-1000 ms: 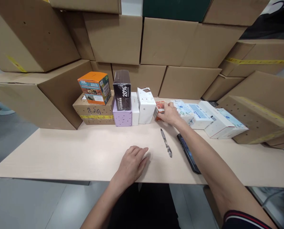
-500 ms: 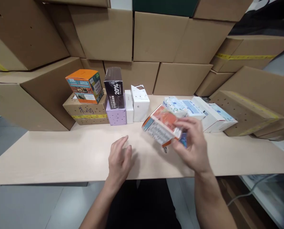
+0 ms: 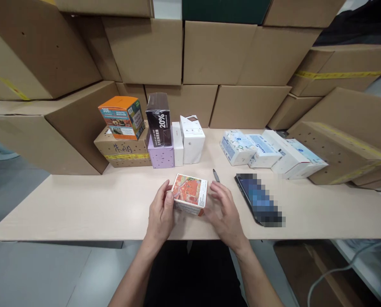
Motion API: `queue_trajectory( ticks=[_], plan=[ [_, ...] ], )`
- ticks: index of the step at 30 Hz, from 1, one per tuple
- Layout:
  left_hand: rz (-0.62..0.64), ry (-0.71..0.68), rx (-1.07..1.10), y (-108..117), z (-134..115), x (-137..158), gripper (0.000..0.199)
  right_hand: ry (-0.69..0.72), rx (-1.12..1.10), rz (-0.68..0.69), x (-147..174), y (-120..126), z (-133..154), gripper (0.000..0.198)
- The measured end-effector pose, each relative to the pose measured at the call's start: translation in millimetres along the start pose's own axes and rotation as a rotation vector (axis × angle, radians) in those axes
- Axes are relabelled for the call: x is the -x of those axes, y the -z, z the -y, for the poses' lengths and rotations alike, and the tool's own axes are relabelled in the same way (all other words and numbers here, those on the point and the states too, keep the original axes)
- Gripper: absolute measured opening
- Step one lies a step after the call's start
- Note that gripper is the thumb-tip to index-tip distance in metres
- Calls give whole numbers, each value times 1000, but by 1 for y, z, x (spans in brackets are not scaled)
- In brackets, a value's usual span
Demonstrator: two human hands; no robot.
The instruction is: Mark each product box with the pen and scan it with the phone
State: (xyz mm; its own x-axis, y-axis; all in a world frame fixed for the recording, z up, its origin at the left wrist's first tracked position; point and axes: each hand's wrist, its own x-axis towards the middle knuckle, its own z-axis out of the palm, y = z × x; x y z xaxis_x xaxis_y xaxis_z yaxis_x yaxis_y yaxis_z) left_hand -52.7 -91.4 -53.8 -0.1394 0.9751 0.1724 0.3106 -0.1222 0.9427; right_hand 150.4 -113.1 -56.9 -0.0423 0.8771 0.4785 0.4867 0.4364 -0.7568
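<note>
A small box (image 3: 189, 190) with an orange-red picture on top and a white strip along its right side is in front of me, over the near middle of the table. My left hand (image 3: 161, 211) grips its left side, thumb at the near edge and fingers behind. At its right, my right hand (image 3: 225, 214) has its fingers apart, with the thumb close to the box's near right corner; whether it touches is hard to tell. A dark pen (image 3: 216, 175) lies just behind my right fingertips. Right of that hand is a black phone (image 3: 248, 200), its screen blurred out.
Left rear: an orange box (image 3: 122, 117) on a cardboard box (image 3: 126, 149), then a dark brown box (image 3: 159, 121) on a purple box (image 3: 161, 154), beside white boxes (image 3: 193, 143). Blue-and-white packs (image 3: 238, 147) stand right rear. Large cartons (image 3: 219, 51) wall the back of the table (image 3: 91, 209).
The small box has moved left and down to between my hands, and my left hand now grips it. My right hand has come left and loosened, uncovering the phone and the packs behind.
</note>
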Motion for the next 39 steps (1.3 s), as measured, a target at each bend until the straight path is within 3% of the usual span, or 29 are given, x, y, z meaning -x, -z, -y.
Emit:
queue_trajectory(
  ticks=[3, 7, 14, 18, 23, 33, 36, 39],
  plan=[
    [-2, -10, -13, -1, -1, -1, 53, -110, -25, -26, 7, -4, -1, 42],
    [20, -94, -12, -1, -3, -2, 43, -153, -30, 29, 5, -7, 0, 43],
    [46, -268, 112, -2, -2, 4, 37, -20, -18, 12, 5, -6, -2, 51],
    [37, -238, 312, -5, 4, 7, 33, -16, -52, -73, 8, -9, -7, 42],
    [75, -191, 381, -3, 2, 8, 27, -55, -70, -71, 8, -7, -3, 30],
    [-19, -110, 171, -1, -3, 5, 24, -102, -100, -35, 10, -7, -2, 39],
    [2, -147, 196, 0, -1, 5, 26, -92, -115, -12, 12, -7, -4, 53],
    [3, -278, 184, 2, 0, 5, 29, -23, -82, 18, 12, -5, -6, 55]
  ],
)
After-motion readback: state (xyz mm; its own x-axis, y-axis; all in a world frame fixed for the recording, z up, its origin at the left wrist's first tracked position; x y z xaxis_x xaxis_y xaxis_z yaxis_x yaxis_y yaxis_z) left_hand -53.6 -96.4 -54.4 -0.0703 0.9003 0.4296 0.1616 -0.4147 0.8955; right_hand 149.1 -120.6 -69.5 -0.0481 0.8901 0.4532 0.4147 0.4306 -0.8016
